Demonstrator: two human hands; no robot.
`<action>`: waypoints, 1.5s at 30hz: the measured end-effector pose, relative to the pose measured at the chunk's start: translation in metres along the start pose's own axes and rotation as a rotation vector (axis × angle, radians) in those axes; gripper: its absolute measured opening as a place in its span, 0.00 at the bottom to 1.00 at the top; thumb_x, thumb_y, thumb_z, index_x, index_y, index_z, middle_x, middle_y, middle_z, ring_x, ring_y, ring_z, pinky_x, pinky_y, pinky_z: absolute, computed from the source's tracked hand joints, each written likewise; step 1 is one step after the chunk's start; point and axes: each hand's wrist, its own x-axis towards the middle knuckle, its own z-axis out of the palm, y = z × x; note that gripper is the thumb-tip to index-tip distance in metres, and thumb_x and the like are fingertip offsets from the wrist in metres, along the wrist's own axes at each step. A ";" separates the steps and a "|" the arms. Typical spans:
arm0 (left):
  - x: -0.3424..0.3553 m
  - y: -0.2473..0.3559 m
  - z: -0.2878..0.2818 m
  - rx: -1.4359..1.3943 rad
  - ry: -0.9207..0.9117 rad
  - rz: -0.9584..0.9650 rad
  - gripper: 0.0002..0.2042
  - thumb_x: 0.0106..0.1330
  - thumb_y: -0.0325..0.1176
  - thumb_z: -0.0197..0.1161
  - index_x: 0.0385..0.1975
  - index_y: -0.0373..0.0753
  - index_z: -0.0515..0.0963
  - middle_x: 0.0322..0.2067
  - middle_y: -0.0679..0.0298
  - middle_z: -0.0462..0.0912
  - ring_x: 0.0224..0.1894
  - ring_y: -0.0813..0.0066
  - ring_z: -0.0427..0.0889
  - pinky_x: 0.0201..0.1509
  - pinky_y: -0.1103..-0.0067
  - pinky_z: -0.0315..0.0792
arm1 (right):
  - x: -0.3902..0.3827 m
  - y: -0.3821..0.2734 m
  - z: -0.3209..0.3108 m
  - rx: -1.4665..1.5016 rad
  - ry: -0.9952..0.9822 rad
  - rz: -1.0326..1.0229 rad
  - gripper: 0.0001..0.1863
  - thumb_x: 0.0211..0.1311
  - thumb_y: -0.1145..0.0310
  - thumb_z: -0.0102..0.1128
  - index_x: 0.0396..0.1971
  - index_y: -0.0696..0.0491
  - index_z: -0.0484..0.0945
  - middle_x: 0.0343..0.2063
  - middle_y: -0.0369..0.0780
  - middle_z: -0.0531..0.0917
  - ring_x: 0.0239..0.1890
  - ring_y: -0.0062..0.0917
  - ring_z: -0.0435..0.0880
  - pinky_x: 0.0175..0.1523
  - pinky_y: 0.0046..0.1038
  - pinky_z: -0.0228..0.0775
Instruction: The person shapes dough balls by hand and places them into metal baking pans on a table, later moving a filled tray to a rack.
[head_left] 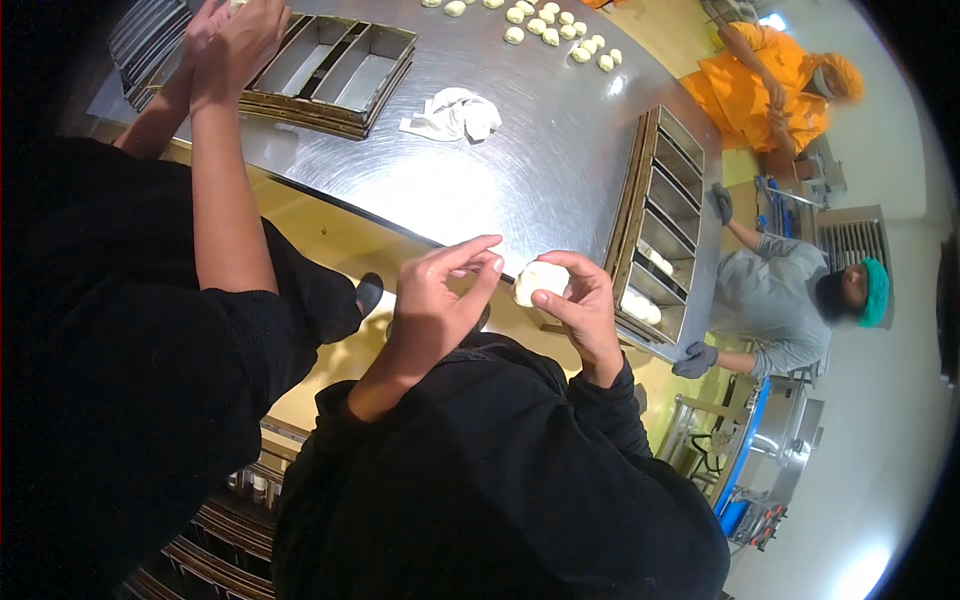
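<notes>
White and rounded, a dough ball [542,284] is sitting in the right hand [590,315], whose thumb and fingers are closing around its near and far sides, just past the table's near edge. At its nine o'clock, the left hand [440,295] is hovering apart from the dough, thumb and fingers loosely curling with a narrow gap between their tips, and it is gripping nothing visible. Beyond, the steel table [550,130] is reaching away toward twelve o'clock from the dough ball. A crumpled white cloth [455,115] is lying on it at eleven, and small dough pieces [551,37] are clustering near the far side at twelve. At two o'clock a row of joined metal pans [632,195] is standing on the table, its two nearest compartments holding pale dough [640,306]. Another pan set [312,114] is resting between ten and eleven, beside a neighbouring co-worker's hands [232,40]. Farther out, a person in grey [775,300] is standing at three o'clock with gloved hands near the pans, while a person in orange [765,85] is standing toward two.
</notes>
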 end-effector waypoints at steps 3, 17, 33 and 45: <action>0.000 0.002 -0.008 0.035 -0.157 -0.020 0.11 0.59 0.30 0.68 0.39 0.33 0.83 0.32 0.58 0.86 0.32 0.76 0.83 0.37 0.80 0.75 | 0.000 0.003 -0.004 0.035 0.008 0.013 0.21 0.48 0.81 0.71 0.45 0.59 0.79 0.42 0.37 0.81 0.44 0.20 0.79 0.48 0.22 0.72; 0.000 -0.003 -0.001 0.019 -0.165 -0.113 0.08 0.61 0.30 0.66 0.35 0.30 0.83 0.29 0.57 0.86 0.30 0.78 0.84 0.34 0.82 0.74 | 0.001 0.010 -0.009 0.171 -0.008 0.074 0.22 0.49 0.81 0.70 0.46 0.59 0.77 0.41 0.38 0.81 0.43 0.21 0.81 0.49 0.24 0.74; -0.002 -0.011 0.018 0.064 -0.394 -0.146 0.13 0.55 0.30 0.72 0.39 0.32 0.83 0.32 0.60 0.87 0.34 0.75 0.85 0.42 0.80 0.77 | -0.012 0.010 -0.023 0.286 0.050 0.146 0.21 0.51 0.82 0.68 0.47 0.60 0.76 0.40 0.38 0.82 0.41 0.20 0.82 0.47 0.22 0.75; 0.011 -0.010 0.094 0.337 -0.716 0.495 0.27 0.46 0.28 0.73 0.51 0.38 0.77 0.50 0.58 0.78 0.50 0.57 0.80 0.52 0.72 0.75 | -0.048 -0.003 -0.087 0.135 0.032 0.202 0.25 0.53 0.80 0.69 0.53 0.59 0.74 0.39 0.34 0.81 0.35 0.10 0.79 0.37 0.12 0.71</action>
